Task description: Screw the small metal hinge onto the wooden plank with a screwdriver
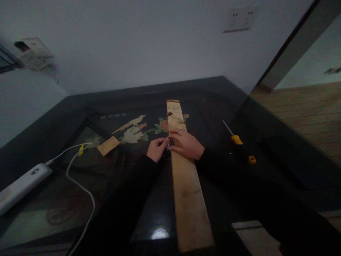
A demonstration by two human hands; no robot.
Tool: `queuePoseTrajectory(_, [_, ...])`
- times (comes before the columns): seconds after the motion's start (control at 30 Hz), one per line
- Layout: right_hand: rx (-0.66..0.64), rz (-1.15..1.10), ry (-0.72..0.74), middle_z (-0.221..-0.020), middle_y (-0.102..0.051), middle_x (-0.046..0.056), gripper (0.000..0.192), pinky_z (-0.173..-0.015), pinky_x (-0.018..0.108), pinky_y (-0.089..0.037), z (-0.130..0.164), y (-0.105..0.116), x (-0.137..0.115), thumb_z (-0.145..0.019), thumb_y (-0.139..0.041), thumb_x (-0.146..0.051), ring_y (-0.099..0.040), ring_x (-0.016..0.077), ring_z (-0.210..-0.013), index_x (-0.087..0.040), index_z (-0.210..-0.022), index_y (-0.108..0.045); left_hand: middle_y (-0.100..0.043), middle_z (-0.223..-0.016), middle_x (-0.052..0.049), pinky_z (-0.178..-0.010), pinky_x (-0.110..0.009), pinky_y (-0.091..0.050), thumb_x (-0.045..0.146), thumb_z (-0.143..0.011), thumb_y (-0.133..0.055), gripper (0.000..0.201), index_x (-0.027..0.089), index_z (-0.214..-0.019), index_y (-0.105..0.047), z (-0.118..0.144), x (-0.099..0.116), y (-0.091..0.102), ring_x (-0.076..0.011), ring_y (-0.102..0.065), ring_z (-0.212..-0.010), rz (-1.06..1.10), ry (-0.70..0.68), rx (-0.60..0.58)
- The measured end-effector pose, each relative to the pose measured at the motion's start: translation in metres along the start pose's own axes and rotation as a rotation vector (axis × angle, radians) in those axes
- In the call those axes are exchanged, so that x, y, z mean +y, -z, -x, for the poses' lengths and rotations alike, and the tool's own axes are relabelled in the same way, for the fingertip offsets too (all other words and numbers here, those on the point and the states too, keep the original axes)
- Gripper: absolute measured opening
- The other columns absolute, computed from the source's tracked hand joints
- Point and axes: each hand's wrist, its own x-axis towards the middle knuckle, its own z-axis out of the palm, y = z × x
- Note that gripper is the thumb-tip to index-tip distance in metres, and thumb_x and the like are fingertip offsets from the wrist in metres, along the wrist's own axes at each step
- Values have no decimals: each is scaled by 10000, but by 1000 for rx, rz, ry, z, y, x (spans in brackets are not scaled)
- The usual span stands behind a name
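A long, flat wooden board (186,177) runs from six o'clock toward twelve across a glossy black table (213,92) with a painted bird-and-flower panel. Both hands meet at its left edge: the left hand (156,149) pinches a small dark metal piece (170,142) with curled fingers, while the right hand (186,144) lies flat across the board, fingers touching the same piece. The piece looks tiny and could slip from the pinch on the slick lacquer. At three o'clock lies a yellow-handled screwdriver (237,138); at nine o'clock a small wood block (108,145) and a white power strip (22,184).
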Motion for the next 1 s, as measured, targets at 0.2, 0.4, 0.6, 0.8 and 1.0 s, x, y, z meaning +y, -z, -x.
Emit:
queuePoseTrajectory(0.2, [-14, 40, 5, -1270, -587, 153, 429, -1037, 436, -418, -1, -1, -4, -855, -634, -403, -535, 271, -1201, -109, -1166, -612, -506, -561, 32, -615, -247, -371, 406, -791, -518, 312, 165, -600, -574, 1, 0, 0, -129, -473, -609, -10, -26, -5])
queuePoseTrajectory(0.4, [-36, 101, 29, -1286, -585, 152, 409, -1039, 477, -400, -1, -1, -6, -880, -602, -383, -521, 288, -1203, -109, -1184, -596, -503, -555, 33, -604, -245, -371, 418, -789, -509, 317, 167, -608, -582, 0, -1, 0, -128, -478, -599, -27, -22, -9])
queuePoseTrajectory(0.6, [-11, -5, 18, -1249, -591, 144, 392, -1030, 437, -423, -1, -1, -2, -835, -663, -358, -538, 265, -1188, -127, -1148, -612, -545, -569, 25, -605, -244, -390, 427, -774, -527, 308, 165, -627, -599, 0, -5, -1, -129, -497, -597, -8, -20, 1])
queuePoseTrajectory(0.8, [34, -149, -13, -1204, -583, 145, 362, -1024, 445, -426, -2, -2, 1, -773, -717, -329, -541, 258, -1170, -139, -1070, -633, -537, -561, 26, -609, -247, -393, 442, -783, -528, 329, 162, -627, -604, 1, -7, -1, -130, -496, -594, -65, -62, 2])
queuePoseTrajectory(1.0, [-3, -144, -28, -1185, -566, 140, 322, -1013, 451, -422, -3, 1, -3, -772, -710, -318, -533, 268, -1157, -141, -1026, -622, -553, -584, 15, -620, -249, -395, 441, -785, -516, 325, 165, -636, -599, 2, -5, -1, -139, -500, -620, -57, -92, -9])
